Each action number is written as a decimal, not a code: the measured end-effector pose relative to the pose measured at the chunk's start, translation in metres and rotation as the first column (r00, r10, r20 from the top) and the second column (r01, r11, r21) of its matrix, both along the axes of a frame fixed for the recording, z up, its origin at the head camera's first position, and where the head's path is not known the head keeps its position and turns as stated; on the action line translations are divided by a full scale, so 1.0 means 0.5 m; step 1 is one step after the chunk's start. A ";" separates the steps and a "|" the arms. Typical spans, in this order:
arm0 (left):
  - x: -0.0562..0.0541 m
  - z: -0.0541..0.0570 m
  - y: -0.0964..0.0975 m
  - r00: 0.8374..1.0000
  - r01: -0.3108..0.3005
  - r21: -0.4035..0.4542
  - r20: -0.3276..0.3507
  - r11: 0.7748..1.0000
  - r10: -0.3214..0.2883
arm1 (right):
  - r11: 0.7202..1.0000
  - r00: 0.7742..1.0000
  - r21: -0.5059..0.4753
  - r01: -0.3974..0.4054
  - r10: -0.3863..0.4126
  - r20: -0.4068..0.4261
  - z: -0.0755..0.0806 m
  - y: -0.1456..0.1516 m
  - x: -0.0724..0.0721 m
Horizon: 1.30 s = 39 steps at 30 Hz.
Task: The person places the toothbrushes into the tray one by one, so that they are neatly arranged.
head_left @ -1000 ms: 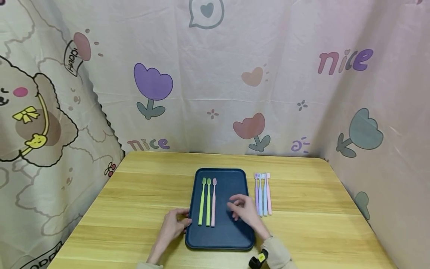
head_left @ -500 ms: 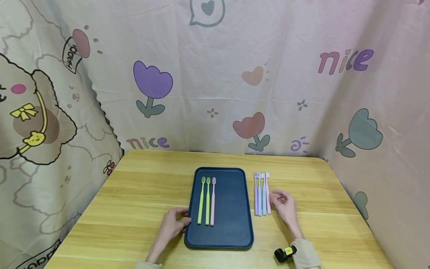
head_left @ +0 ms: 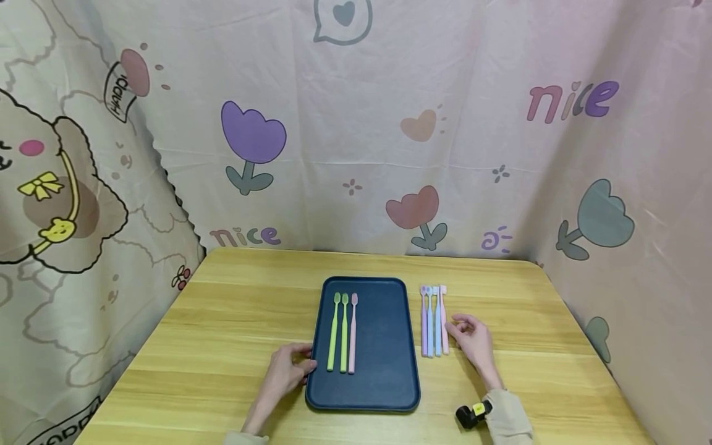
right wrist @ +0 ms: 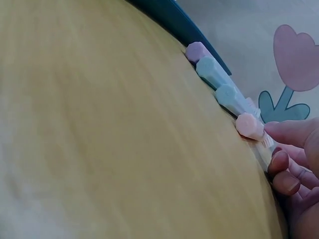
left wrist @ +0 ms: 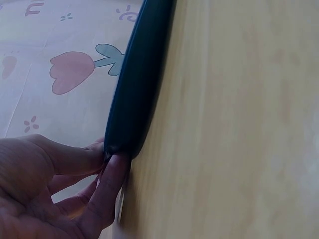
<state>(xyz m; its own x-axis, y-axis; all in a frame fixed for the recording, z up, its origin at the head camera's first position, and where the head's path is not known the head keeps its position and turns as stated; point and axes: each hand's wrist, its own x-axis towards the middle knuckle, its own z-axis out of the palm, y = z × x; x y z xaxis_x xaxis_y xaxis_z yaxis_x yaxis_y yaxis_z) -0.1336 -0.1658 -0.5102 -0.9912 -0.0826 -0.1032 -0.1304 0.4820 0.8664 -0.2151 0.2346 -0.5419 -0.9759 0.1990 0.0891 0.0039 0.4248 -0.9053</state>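
Note:
My left hand (head_left: 286, 374) holds the left edge of a dark blue tray (head_left: 384, 383); in the left wrist view its thumb and a finger meet at the tray's rim (left wrist: 134, 99). Two green toothbrushes (head_left: 332, 340) and a pink toothbrush (head_left: 352, 343) lie side by side on the tray. Right of it, a purple toothbrush (head_left: 424, 330), two blue toothbrushes (head_left: 437, 330) and another pink toothbrush (head_left: 444, 330) form a tight row on the table. My right hand (head_left: 473, 343) is at that pink toothbrush, a fingertip against the handle (right wrist: 249, 126) in the right wrist view, its other fingers curled loosely below.
The wooden table (head_left: 239, 309) reaches back to a patterned cloth (head_left: 345, 123), which also hangs along both sides. A black and yellow device (head_left: 473, 413) sits at my right wrist. The tray's right edge is close beside the purple toothbrush.
My right hand has moved right, from over the tray to the outer pink toothbrush, and has barely shifted in the last half second. The left hand stays at the tray's edge.

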 end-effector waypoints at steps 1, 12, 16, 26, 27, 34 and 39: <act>0.000 0.000 0.000 1.000 -0.001 0.002 0.002 1.000 0.001 | 1.000 1.000 0.007 0.001 -0.001 0.006 0.000 0.000 -0.001; 0.001 0.000 0.001 1.000 -0.003 0.001 0.004 1.000 0.003 | 1.000 0.996 -0.016 -0.026 0.027 0.087 0.009 0.004 0.001; 0.002 0.000 0.001 1.000 -0.005 0.003 0.007 1.000 0.005 | 0.999 0.995 -0.030 -0.045 0.048 0.088 0.012 0.005 0.004; 0.000 0.000 -0.001 1.000 0.001 -0.002 0.016 1.000 -0.001 | 0.993 0.989 -0.094 -0.075 0.086 0.116 0.009 0.012 0.003; 0.000 0.000 -0.001 1.000 0.004 -0.001 0.016 1.000 -0.004 | 0.992 0.988 -0.096 -0.078 0.090 0.129 0.010 0.013 0.002; 0.000 0.001 -0.003 1.000 0.017 -0.005 0.011 1.000 -0.017 | 0.990 0.983 -0.108 -0.088 0.104 0.152 0.017 0.013 0.002; 0.000 0.002 -0.003 1.000 0.012 0.001 0.011 1.000 -0.012 | 0.991 0.982 -0.100 -0.093 0.108 0.153 0.021 0.012 0.003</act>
<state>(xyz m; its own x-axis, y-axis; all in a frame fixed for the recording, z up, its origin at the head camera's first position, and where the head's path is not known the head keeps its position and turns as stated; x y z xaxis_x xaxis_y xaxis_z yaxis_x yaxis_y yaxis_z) -0.1338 -0.1671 -0.5095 -0.9910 -0.0704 -0.1142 -0.1340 0.4830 0.8653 -0.2137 0.2407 -0.5313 -0.9917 0.0996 -0.0812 0.1110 0.3449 -0.9320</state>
